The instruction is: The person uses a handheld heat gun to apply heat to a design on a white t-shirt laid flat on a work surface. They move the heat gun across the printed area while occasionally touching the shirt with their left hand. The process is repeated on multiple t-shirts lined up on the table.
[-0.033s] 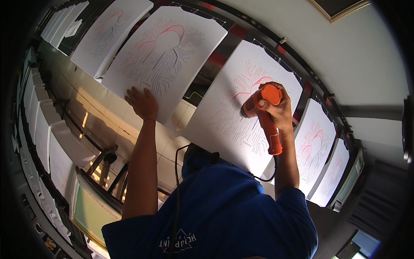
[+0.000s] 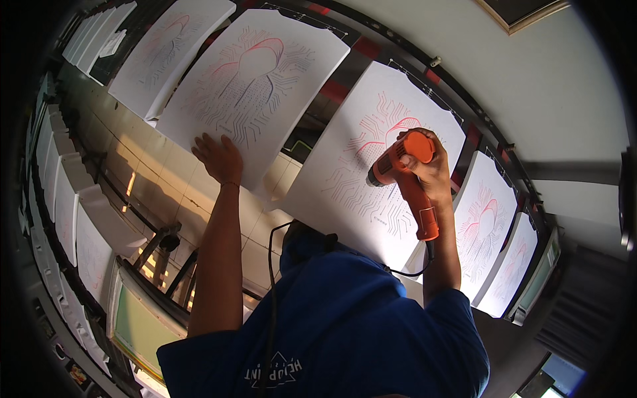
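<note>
— What is that orange thing?

— It is an orange heat gun [image 2: 406, 174]. It is up in front of a white printed sheet [image 2: 371, 166], near the middle of the red and grey line drawing on it. Its front end points at the sheet, and a black cord [image 2: 405, 270] hangs from the bottom of its handle.

— Who holds it?

— The right hand [image 2: 434, 169] is wrapped tight around the top of the handle.

— And the other hand?

— The left hand [image 2: 219, 158] is spread flat, fingers wide, holding nothing. It presses on the lower edge of the next printed sheet [image 2: 255, 86], the one to the left.

— Are there more sheets?

— Yes — a whole row. More white sheets [image 2: 488, 229] with the same drawing sit to the right, and another [image 2: 166, 53] to the left. They all lie on one long dark rack [image 2: 345, 89] with red marks.

— What else is there?

— A person in a blue shirt [image 2: 345, 331], a shiny tiled floor [image 2: 159, 179], and a framed yellow-green screen [image 2: 136, 322] at the lower left.
</note>
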Demonstrator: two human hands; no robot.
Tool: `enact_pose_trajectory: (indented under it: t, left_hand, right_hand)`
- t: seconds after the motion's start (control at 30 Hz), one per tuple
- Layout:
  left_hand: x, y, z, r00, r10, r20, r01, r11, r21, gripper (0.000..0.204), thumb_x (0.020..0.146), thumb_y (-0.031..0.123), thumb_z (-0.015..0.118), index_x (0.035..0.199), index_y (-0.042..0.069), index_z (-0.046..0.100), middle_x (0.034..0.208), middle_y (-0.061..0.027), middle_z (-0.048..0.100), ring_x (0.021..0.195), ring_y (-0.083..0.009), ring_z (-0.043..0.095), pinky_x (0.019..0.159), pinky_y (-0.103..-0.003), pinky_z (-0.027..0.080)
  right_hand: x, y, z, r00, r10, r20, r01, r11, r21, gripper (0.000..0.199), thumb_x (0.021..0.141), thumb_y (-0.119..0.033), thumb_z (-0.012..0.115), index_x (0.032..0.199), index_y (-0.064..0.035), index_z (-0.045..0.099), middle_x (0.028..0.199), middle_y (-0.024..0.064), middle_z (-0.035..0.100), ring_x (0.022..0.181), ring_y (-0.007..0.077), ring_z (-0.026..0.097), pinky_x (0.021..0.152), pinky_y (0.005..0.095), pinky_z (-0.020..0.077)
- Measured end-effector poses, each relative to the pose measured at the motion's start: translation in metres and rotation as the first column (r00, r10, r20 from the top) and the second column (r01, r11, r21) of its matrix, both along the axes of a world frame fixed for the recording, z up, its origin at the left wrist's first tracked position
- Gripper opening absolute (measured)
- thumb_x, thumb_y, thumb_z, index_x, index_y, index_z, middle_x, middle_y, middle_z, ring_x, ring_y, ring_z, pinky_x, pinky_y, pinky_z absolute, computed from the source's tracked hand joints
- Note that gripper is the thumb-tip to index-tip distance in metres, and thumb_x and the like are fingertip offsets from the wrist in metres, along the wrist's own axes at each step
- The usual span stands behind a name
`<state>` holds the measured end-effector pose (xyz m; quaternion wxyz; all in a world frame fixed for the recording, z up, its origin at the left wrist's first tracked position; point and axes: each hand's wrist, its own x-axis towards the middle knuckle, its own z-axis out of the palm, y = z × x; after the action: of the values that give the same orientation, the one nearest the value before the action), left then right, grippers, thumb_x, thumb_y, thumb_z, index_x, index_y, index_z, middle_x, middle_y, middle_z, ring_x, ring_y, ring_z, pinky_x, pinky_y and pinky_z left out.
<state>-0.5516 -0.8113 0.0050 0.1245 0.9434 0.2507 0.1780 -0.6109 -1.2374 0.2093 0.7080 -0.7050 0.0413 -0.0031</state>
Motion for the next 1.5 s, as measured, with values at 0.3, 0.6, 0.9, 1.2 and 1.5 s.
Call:
enact_pose_trajectory:
  t: [0.3, 0.6, 0.9, 1.2, 1.5]
  left_hand:
    - [0.003, 0.004, -0.008, 1.0, 0.012, -0.015, -0.011, 1.0, 0.028, 0.066, 0.105, 0.041, 0.043, 0.151, -0.007, 0.038, 0.159, -0.0298, 0.032, 0.148, -0.0508, 0.026, 0.124, -0.053, 0.026]
    - [0.005, 0.004, -0.006, 1.0, 0.018, -0.014, -0.018, 0.999, 0.042, 0.065, 0.105, 0.04, 0.044, 0.15, -0.006, 0.04, 0.158, -0.0293, 0.034, 0.148, -0.0506, 0.026, 0.124, -0.053, 0.024]
    - [0.004, 0.002, -0.007, 1.0, 0.027, -0.011, -0.027, 1.0, -0.013, 0.064, 0.104, 0.039, 0.045, 0.149, -0.007, 0.041, 0.158, -0.0281, 0.033, 0.148, -0.0504, 0.025, 0.125, -0.053, 0.023]
    - [0.003, 0.0, -0.003, 1.0, 0.026, 0.017, -0.026, 1.0, -0.009, 0.064, 0.104, 0.038, 0.047, 0.149, -0.007, 0.041, 0.158, -0.0277, 0.034, 0.148, -0.0506, 0.026, 0.123, -0.053, 0.028]
    - [0.003, 0.002, -0.007, 0.999, 0.017, 0.039, -0.018, 1.0, 0.025, 0.064, 0.103, 0.038, 0.047, 0.147, -0.007, 0.043, 0.156, -0.0289, 0.036, 0.147, -0.0511, 0.027, 0.124, -0.052, 0.024]
  right_hand:
    - [-0.021, 0.018, -0.005, 0.997, 0.08, -0.022, -0.08, 0.996, 0.028, 0.069, 0.07, -0.022, 0.096, 0.122, 0.0029, 0.058, 0.112, 0.0111, 0.066, 0.105, 0.0202, 0.064, 0.099, 0.0347, 0.0493]
    - [0.005, 0.032, -0.007, 0.996, 0.054, 0.069, -0.055, 0.998, 0.009, 0.067, 0.07, -0.019, 0.094, 0.121, 0.0034, 0.057, 0.112, 0.0115, 0.066, 0.104, 0.0197, 0.064, 0.098, 0.0349, 0.0498]
    - [0.015, 0.053, -0.01, 0.992, 0.069, 0.105, -0.066, 0.997, -0.031, 0.069, 0.071, -0.021, 0.094, 0.124, 0.0037, 0.056, 0.115, 0.0117, 0.067, 0.107, 0.0209, 0.063, 0.1, 0.0355, 0.0486]
    - [0.028, 0.069, -0.015, 0.987, 0.073, 0.146, -0.063, 0.995, -0.079, 0.069, 0.07, -0.022, 0.094, 0.124, 0.0032, 0.056, 0.118, 0.0125, 0.066, 0.111, 0.0213, 0.062, 0.102, 0.0361, 0.0478]
    - [0.001, 0.084, -0.006, 0.976, 0.22, 0.002, -0.22, 0.976, 0.005, 0.074, 0.068, -0.019, 0.094, 0.127, 0.0022, 0.055, 0.122, 0.0122, 0.067, 0.112, 0.0211, 0.063, 0.104, 0.0368, 0.0481]
